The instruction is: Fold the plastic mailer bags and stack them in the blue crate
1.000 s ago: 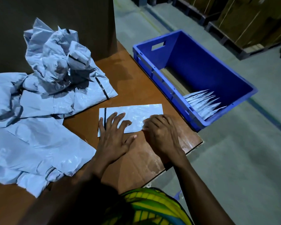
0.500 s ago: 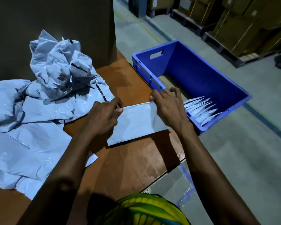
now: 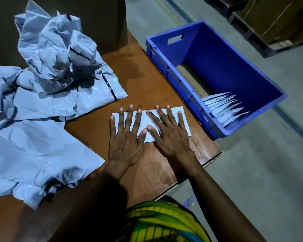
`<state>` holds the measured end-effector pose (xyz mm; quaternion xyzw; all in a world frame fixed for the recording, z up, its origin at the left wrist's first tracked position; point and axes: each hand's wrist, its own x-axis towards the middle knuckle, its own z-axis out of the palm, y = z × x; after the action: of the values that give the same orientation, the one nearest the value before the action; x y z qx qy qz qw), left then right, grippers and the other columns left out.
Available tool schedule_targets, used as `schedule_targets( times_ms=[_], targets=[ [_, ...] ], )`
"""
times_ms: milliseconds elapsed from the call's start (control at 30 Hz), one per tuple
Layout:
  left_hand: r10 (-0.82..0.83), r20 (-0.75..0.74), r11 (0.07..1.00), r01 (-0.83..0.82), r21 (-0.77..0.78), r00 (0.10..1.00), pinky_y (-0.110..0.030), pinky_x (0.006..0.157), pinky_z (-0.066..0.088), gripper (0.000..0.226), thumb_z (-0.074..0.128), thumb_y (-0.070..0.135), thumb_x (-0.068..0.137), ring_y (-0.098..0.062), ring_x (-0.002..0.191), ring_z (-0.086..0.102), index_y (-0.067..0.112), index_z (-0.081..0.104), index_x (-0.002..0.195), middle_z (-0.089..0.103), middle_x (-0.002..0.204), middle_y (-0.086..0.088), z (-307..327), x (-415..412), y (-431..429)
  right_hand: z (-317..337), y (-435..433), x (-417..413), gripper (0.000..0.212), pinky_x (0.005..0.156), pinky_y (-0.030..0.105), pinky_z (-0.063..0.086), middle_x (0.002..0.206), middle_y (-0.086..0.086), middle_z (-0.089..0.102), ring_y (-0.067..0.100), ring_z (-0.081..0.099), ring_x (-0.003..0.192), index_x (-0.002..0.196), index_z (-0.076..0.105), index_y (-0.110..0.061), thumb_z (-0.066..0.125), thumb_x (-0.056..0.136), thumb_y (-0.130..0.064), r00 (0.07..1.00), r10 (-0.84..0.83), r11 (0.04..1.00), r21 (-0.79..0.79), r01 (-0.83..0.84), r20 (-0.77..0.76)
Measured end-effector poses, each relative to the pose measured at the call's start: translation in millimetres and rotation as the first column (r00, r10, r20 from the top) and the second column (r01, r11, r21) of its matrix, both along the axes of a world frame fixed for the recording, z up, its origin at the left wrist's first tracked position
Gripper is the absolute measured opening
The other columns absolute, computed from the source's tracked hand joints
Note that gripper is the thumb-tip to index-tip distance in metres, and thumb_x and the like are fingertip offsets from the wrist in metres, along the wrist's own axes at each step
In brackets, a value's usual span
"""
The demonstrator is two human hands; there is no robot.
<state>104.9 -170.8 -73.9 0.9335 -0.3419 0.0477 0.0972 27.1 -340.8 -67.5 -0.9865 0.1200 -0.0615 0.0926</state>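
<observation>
I am pressing both grips flat on the folded mailer bag [image 3: 143,120], which is lying on the table [image 3: 143,81] directly under my fingers. My left grip [image 3: 125,137] is fully open, with its fingers straight and fanned over the bag's left half and the fingertips reaching its far edge. My right grip [image 3: 170,135] is also lying open, with straight fingers spread over the right half. It is holding nothing and only pushing down. My two thumbs are pointing toward each other above the bag's near edge, their tips touching or very nearly so.

Just to the right of my right grip, beyond the table's edge, the blue crate [image 3: 217,55] is sitting lower than the tabletop. A row of folded bags [image 3: 224,109] is standing on edge inside it, at the end nearest my right grip.

To the left of my left grip, the pile of unfolded mailer bags [image 3: 51,75] is spreading over the table. Some are crumpled high at the far side and others are lying flat nearer me.
</observation>
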Motion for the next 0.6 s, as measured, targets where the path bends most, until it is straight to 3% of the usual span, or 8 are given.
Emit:
schedule_targets(
  times_ms=[200, 433, 600],
  targets=[
    [0.039, -0.006, 0.998, -0.039, -0.044, 0.999, -0.057, 0.127, 0.008, 0.061, 0.027, 0.051, 0.11, -0.035, 0.16, -0.002, 0.026, 0.02, 0.165, 0.008, 0.174, -0.005, -3, 2, -6, -5, -3, 8, 0.059, 0.127, 0.06, -0.001, 0.175, -0.011, 0.008, 0.022, -0.006, 0.162, 0.164, 0.021, -0.045, 0.027, 0.108, -0.063, 0.999, -0.035, 0.999, -0.002, 0.035, -0.02],
    [0.049, -0.017, 0.997, -0.05, -0.065, 0.999, -0.056, 0.128, 0.009, 0.063, 0.029, 0.056, 0.108, -0.034, 0.16, -0.001, 0.03, 0.021, 0.165, 0.007, 0.174, -0.006, -7, 2, 1, -3, -4, 4, 0.061, 0.128, 0.058, -0.006, 0.175, -0.012, 0.002, 0.023, -0.01, 0.161, 0.164, 0.015, -0.045, 0.023, 0.107, -0.065, 0.999, -0.023, 1.0, -0.003, 0.023, -0.035],
    [0.051, -0.011, 0.996, -0.052, -0.067, 0.999, -0.058, 0.128, 0.009, 0.064, 0.028, 0.059, 0.107, -0.035, 0.16, 0.005, 0.031, 0.025, 0.164, 0.011, 0.173, -0.008, -5, 2, 3, 7, -10, 9, 0.062, 0.126, 0.059, -0.013, 0.173, -0.015, -0.007, 0.02, -0.022, 0.159, 0.163, 0.008, -0.05, 0.016, 0.105, -0.071, 0.993, 0.023, 0.996, 0.092, -0.012, -0.12]
  ],
)
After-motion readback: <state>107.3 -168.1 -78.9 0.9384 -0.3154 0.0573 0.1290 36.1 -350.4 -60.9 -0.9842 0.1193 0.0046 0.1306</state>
